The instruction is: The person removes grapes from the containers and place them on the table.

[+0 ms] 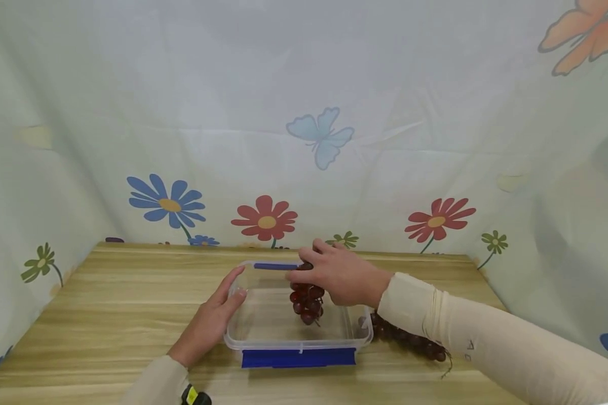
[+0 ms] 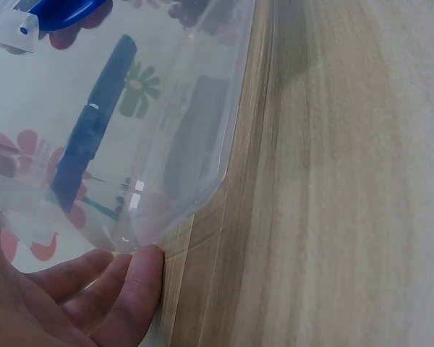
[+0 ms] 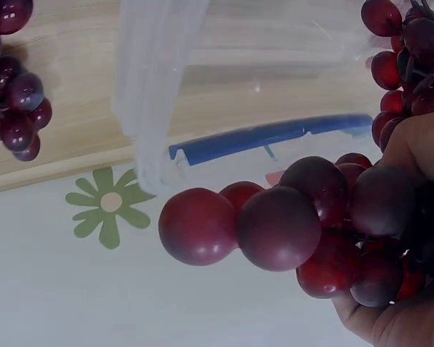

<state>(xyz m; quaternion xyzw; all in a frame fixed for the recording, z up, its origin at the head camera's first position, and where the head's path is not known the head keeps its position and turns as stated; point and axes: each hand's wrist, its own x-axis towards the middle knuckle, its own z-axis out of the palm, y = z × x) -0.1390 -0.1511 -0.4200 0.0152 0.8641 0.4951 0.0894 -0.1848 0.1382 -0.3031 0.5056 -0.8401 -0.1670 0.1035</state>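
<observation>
A clear plastic food container with blue clips stands on the wooden table. My left hand holds its left side, thumb at the rim and fingers along the outer wall; the left wrist view shows fingertips right at a corner. Over the container, my right hand grips a bunch of dark red grapes, whose lower end hangs inside the walls. Close up in the right wrist view, round grapes bulge out from between thumb and fingers. The palm hides part of the bunch.
Another bunch of grapes lies on the table just right of the container, partly under my right forearm. Behind the table hangs a pale cloth printed with flowers and butterflies. A black and yellow object is at my left wrist.
</observation>
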